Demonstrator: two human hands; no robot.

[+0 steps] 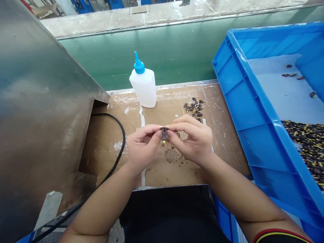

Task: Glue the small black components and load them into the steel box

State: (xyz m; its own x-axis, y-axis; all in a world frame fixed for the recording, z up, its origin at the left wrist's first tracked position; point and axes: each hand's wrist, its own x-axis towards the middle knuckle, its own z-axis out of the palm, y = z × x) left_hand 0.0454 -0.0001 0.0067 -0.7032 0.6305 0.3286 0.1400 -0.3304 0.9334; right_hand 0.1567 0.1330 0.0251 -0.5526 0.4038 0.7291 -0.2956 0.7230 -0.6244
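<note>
Between my two hands is a small dark part (164, 134) with a wider rounded top and a bit of yellow at its lower end; its exact kind I cannot make out. My left hand (143, 143) pinches it from the left with thumb and forefinger. From the other side, the thumb and fingers of my right hand (191, 136) grip the same part. Just beyond my right hand lies a loose pile of small black-and-yellow parts (194, 107) on the cardboard. A white squeeze bottle (145, 87) with a blue nozzle cap stands upright past my left hand.
A large blue crate (243, 101) on the right holds many similar parts and a pale sheet. To the left rises a metal housing (45, 101), with a black cable (123, 135) curving beside it. A green belt (177, 50) runs behind the cardboard-covered table (113, 104).
</note>
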